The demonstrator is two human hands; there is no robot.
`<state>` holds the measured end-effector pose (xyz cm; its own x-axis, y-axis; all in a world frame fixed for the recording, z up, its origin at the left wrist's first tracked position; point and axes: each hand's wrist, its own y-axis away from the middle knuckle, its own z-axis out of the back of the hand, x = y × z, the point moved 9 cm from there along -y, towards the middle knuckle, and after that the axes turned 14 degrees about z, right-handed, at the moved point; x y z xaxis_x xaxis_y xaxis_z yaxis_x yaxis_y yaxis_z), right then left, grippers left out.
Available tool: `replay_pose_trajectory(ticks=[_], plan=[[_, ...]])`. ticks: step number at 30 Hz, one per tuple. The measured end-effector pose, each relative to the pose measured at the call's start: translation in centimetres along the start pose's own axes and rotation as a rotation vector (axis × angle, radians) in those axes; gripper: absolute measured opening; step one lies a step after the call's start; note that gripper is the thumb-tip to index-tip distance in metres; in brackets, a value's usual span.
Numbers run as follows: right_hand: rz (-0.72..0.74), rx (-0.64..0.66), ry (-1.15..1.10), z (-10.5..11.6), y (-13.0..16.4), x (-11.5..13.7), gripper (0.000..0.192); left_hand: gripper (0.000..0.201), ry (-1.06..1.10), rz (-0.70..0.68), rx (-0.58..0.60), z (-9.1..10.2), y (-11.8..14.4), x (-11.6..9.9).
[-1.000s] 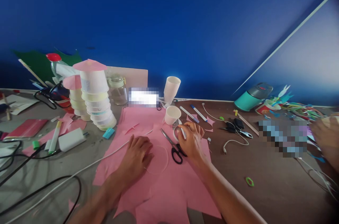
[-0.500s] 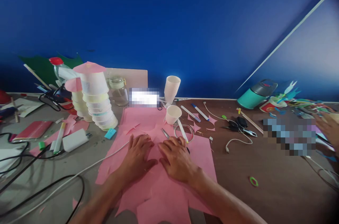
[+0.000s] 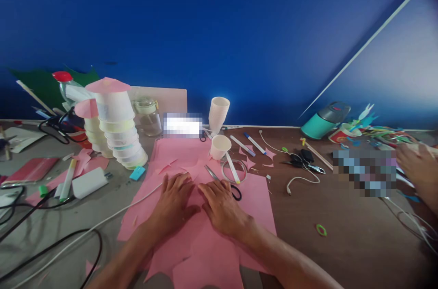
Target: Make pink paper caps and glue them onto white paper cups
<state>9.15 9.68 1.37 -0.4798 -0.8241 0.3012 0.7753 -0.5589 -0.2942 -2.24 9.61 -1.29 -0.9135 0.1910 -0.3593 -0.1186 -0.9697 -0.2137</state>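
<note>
Both the left hand (image 3: 176, 202) and the right hand (image 3: 222, 207) lie open and flat, gripping nothing, side by side on the pink paper (image 3: 205, 243) spread beneath them (scissors (image 3: 224, 182) lie just beyond the right fingers, beside a tape ring (image 3: 226, 168) and a small paper cup (image 3: 219, 147)).

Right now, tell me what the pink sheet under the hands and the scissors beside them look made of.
Pink sheet: likely matte craft paper, thin, with cut jagged edges. Scissors: seemingly shiny metal blades, glossy black handle loops, probably plastic; right hand partly covers them.
</note>
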Motion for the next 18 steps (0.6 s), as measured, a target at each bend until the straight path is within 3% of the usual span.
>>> replay_pose_trajectory(ticks=[5, 13, 18], plan=[[-0.047, -0.018, 0.12, 0.84, 0.06, -0.23, 0.027, 0.04, 0.025, -0.023, -0.065, 0.12, 0.22, 0.33], [0.015, -0.101, 0.106, 1.04, -0.21, 0.26, 0.036, 0.034, 0.068, 0.007, -0.079, 0.2, 0.04, 0.63], [-0.048, -0.079, 0.031, 0.66, -0.01, -0.31, 0.049, 0.019, 0.137, 0.019, -0.049, 0.91, -0.24, 0.3]])
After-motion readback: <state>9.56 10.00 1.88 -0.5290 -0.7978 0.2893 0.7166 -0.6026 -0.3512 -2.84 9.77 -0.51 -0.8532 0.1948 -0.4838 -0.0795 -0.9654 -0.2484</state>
